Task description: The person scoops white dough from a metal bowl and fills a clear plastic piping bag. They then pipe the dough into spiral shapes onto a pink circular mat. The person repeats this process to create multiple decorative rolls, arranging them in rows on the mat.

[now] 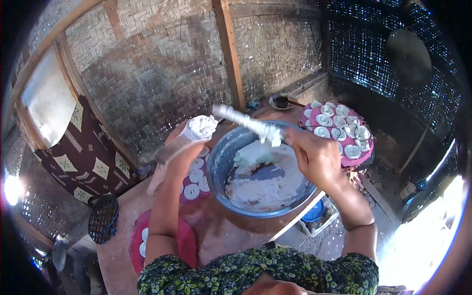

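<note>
My left hand (183,142) grips a pale, translucent scoop-like tool (174,146), with a lump of white paste (201,126) at its upper end. My right hand (314,155) is closed on a paste-coated stick (243,120) slanting up-left over a large blue basin (214,184), its tip near the lump. White dough (260,191) lines part of the basin. Pink mats with white coils lie behind my left forearm (189,194) and at the lower left (179,236); another pink mat (354,162) full of coils (323,120) stands at the back right.
A brown table (118,265) bears the basin, beside woven walls (147,64). A saucer with a dark cup (281,102) sits behind. A woven basket (103,219) is at the left, a blue plastic container (313,210) below the table's right edge, bright daylight (418,246) at lower right.
</note>
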The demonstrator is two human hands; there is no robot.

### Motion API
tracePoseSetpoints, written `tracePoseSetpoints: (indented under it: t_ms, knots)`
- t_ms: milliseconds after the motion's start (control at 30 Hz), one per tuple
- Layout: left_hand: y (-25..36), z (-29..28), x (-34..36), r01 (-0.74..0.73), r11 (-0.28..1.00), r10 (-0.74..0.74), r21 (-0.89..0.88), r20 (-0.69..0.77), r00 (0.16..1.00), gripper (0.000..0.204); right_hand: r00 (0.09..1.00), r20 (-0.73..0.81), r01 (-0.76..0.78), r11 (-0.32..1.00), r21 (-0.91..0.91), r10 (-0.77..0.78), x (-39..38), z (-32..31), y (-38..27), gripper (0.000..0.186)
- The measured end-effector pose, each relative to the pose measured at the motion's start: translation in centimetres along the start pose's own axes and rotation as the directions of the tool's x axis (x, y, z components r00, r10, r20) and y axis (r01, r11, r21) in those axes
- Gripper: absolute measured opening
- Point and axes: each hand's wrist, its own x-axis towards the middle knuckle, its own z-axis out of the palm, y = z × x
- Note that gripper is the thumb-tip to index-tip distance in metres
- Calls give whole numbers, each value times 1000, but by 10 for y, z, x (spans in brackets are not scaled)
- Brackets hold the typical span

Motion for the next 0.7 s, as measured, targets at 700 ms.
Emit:
tracePoseSetpoints:
  t_ms: [700]
  knots:
    - [53,28,34,43,997,-57,-64,-228,972,27,923,128,-348,646,679,363,-59,120,1,35]
